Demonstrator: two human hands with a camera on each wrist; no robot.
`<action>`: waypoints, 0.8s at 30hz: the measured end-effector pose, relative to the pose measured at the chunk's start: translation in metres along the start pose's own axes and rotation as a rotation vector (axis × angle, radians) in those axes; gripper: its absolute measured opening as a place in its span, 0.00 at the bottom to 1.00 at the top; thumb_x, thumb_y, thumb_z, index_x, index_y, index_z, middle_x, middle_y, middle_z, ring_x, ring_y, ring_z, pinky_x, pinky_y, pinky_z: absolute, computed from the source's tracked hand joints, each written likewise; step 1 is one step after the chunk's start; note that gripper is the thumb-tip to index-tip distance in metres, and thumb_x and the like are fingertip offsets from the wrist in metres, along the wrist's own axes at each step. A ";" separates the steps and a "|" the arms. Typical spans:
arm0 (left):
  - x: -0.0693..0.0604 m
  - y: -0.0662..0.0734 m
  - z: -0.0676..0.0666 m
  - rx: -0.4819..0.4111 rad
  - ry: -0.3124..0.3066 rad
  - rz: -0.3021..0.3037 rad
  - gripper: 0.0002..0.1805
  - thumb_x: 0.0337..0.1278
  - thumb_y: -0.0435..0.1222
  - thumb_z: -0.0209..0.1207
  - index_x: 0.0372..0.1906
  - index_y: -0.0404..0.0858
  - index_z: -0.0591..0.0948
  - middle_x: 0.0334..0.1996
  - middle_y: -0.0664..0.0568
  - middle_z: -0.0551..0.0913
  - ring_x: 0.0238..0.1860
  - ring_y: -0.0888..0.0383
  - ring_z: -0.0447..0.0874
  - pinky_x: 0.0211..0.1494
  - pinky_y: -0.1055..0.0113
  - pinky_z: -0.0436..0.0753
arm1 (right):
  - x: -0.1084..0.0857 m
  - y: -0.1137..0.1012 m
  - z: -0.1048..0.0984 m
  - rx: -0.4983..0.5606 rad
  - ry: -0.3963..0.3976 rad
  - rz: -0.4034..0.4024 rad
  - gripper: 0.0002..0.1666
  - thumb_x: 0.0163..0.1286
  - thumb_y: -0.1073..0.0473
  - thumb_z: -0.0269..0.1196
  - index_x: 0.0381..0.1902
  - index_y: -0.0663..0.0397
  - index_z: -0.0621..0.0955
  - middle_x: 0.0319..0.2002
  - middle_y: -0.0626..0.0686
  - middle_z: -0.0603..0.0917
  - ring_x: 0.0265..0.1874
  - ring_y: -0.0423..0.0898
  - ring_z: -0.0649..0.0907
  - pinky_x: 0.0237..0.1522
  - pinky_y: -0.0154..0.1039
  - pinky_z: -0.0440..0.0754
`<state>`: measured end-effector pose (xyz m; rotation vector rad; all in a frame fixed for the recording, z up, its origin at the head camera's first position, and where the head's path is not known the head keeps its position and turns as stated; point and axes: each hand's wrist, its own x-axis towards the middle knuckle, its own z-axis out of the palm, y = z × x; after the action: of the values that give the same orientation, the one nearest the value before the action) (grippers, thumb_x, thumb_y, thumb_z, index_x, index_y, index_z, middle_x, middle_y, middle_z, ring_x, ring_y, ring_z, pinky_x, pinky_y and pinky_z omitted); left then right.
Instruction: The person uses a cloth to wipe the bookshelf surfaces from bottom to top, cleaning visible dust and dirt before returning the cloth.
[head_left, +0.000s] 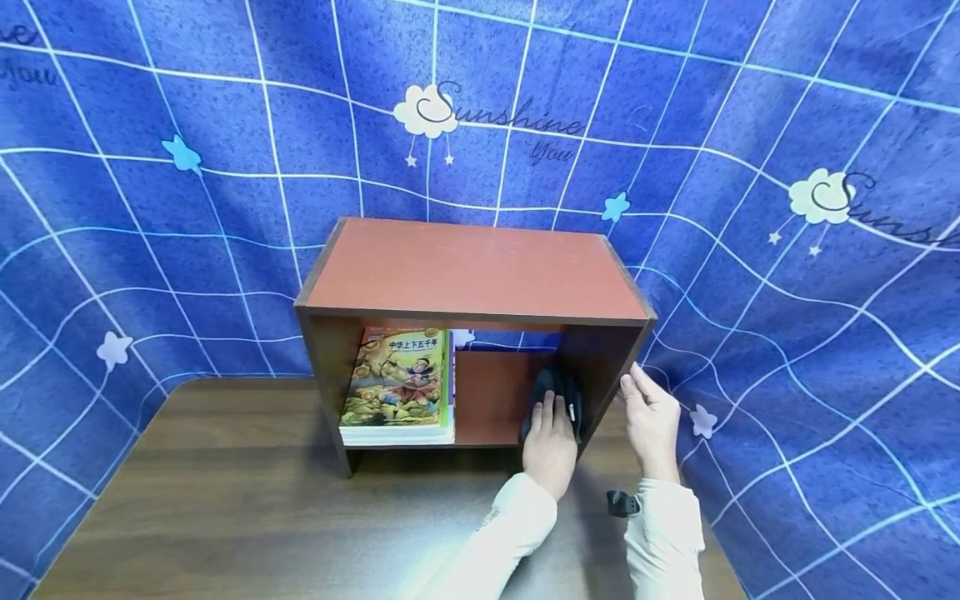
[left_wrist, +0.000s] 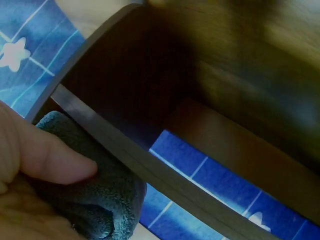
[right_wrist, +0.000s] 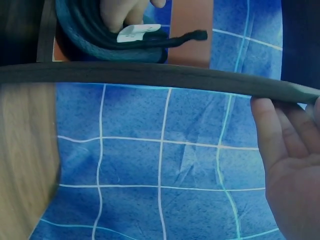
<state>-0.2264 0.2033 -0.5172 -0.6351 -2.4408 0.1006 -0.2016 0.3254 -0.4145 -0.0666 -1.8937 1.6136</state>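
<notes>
In the head view, the left hand [head_left: 551, 454] reaches into the right end of the brown shelf unit [head_left: 480, 267], its fingers over a dark rolled cloth [head_left: 573, 400]. The thumb lies along the near side of this fuzzy, dark green cloth [left_wrist: 115, 187] in the left wrist view. A white tag [right_wrist: 139, 33] and a dark cord show on the cloth in the right wrist view, with the fingers curled against it. Outside the unit, the right hand [head_left: 652, 425] touches the edge of the right side panel [right_wrist: 150, 75] with nearly straight fingers [right_wrist: 267, 120].
Books [head_left: 401, 379] lie stacked at the left inside the unit, a green-yellow cover on top. The unit stands on a wooden table [head_left: 225, 483]. Blue curtain [head_left: 247, 167] with white grid lines hangs behind and at both sides.
</notes>
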 end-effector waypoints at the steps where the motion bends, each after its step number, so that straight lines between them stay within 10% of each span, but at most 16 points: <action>1: -0.001 -0.001 0.001 0.008 0.005 0.001 0.22 0.67 0.46 0.59 0.58 0.37 0.84 0.62 0.48 0.80 0.69 0.46 0.70 0.70 0.56 0.66 | 0.000 0.000 0.000 0.000 0.003 -0.001 0.20 0.75 0.71 0.57 0.62 0.72 0.76 0.55 0.71 0.79 0.37 0.28 0.85 0.38 0.28 0.82; 12: -0.015 -0.017 -0.005 0.006 -0.043 -0.025 0.21 0.68 0.38 0.53 0.64 0.41 0.80 0.62 0.47 0.79 0.64 0.48 0.75 0.63 0.56 0.72 | 0.000 -0.005 0.004 -0.207 0.052 -0.138 0.22 0.73 0.63 0.63 0.62 0.67 0.79 0.52 0.67 0.84 0.44 0.28 0.83 0.47 0.22 0.76; 21: -0.025 -0.032 0.002 -0.109 -0.123 -0.006 0.51 0.33 0.48 0.78 0.71 0.43 0.71 0.69 0.46 0.71 0.69 0.47 0.68 0.64 0.53 0.70 | 0.002 0.002 0.011 -0.440 0.116 -0.294 0.18 0.72 0.64 0.64 0.58 0.59 0.81 0.34 0.62 0.88 0.30 0.39 0.80 0.35 0.34 0.72; 24: -0.028 -0.035 0.011 -0.109 -0.079 0.003 0.45 0.42 0.45 0.75 0.70 0.44 0.72 0.68 0.47 0.73 0.68 0.47 0.70 0.63 0.55 0.71 | 0.003 0.005 0.012 -0.450 0.117 -0.334 0.16 0.71 0.65 0.65 0.55 0.61 0.82 0.30 0.62 0.87 0.27 0.41 0.79 0.33 0.38 0.71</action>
<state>-0.2276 0.1604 -0.5336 -0.6950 -2.5347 -0.0062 -0.2115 0.3175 -0.4185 -0.0302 -2.0151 0.9294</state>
